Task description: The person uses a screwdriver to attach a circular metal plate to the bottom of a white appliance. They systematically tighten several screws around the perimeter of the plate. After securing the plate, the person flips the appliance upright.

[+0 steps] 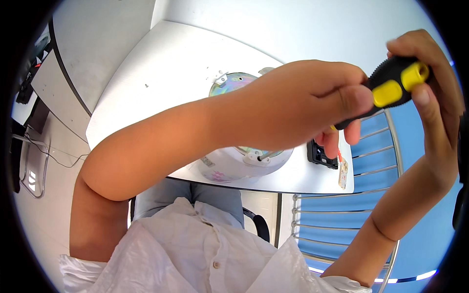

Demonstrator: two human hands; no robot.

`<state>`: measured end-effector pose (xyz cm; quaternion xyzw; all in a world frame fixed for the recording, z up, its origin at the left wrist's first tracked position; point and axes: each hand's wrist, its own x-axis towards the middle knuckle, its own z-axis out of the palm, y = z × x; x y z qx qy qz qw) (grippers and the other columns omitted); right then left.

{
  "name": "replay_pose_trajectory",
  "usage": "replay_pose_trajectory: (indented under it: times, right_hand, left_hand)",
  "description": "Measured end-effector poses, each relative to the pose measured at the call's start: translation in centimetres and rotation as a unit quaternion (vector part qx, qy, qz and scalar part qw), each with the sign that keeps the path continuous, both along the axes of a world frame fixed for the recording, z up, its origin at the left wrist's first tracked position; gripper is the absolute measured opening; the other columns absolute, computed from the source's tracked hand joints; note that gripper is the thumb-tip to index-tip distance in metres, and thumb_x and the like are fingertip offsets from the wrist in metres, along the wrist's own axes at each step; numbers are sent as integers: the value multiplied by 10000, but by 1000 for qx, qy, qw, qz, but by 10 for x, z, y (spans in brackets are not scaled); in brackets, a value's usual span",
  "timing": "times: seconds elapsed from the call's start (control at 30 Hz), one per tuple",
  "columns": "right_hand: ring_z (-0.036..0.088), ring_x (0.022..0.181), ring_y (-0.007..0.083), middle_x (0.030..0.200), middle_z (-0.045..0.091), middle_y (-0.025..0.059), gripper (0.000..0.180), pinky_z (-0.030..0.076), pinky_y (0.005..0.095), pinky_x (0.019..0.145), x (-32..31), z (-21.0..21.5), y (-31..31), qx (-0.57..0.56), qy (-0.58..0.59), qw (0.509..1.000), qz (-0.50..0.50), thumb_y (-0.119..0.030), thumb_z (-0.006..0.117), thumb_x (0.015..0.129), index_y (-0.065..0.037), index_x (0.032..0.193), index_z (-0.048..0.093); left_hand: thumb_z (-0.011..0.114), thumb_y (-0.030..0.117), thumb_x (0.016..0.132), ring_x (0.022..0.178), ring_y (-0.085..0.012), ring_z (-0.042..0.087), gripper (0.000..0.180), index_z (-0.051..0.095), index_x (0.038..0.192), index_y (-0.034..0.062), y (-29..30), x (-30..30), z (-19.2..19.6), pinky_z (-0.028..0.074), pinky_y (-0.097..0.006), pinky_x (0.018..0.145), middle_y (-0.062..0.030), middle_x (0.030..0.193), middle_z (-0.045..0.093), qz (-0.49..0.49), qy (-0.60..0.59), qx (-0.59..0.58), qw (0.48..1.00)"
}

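Observation:
A screwdriver [387, 94] with a thick black and yellow ribbed handle is raised at the upper right, above the table's right edge. My left hand [337, 93] reaches across the view and is closed round the handle's lower part. At the butt end, my right hand [435, 73] curls its thumb and fingers about the handle. The screwdriver's tip is hidden behind my left hand. Beneath my left forearm stands a round white appliance [222, 168] with pink flower prints and a shiny, iridescent metal top face. My forearm covers much of it.
The appliance stands on a white table [171, 63] near its front edge. To its right lie a black case [322, 155] and a small patterned tag [343, 175]. A metal rack [337, 210] stands beside the table. Grey panels [102, 44] rise at the left.

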<state>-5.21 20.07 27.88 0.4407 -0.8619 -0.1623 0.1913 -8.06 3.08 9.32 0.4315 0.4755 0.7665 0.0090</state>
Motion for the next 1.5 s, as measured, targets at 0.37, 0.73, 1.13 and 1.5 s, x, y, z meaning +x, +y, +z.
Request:
replay_pose_trajectory:
  times: [0.37, 0.73, 1.13, 1.5]
  right_hand:
    - [583, 773, 102, 971, 587, 55, 328, 444, 209, 656, 17, -10, -2, -58, 41, 997, 21, -350, 542, 997, -35, 1025, 628]
    - [583, 771, 104, 955, 582, 52, 342, 445, 212, 661, 2, -20, 4, -40, 4, 999, 19, -370, 555, 978, -39, 1023, 628]
    - [584, 768, 108, 938, 577, 50, 359, 445, 215, 667, 8, -14, 2, -42, -13, 999, 7, -392, 570, 958, -44, 1021, 628]
    - [584, 766, 110, 923, 572, 47, 376, 446, 217, 672, 5, -20, -3, -40, -20, 999, 12, -412, 583, 940, -48, 1019, 628]
  left_hand:
    - [605, 420, 950, 572, -117, 597, 431, 529, 1025, 3, 2, 35, 42, 491, -256, 554, -68, 774, 627, 86, -39, -50, 994]
    - [476, 658, 940, 585, -58, 565, 649, 518, 1053, 20, 15, 10, 23, 400, -194, 484, -69, 798, 633, 16, -32, 71, 997]
    - [453, 711, 923, 568, -103, 544, 707, 566, 1033, 22, 11, -7, 15, 416, -221, 505, -87, 780, 632, -115, 20, -2, 993]
    - [609, 503, 932, 579, -89, 584, 537, 517, 1057, -11, 35, 19, 18, 442, -223, 496, -34, 764, 586, 177, 20, 61, 982]
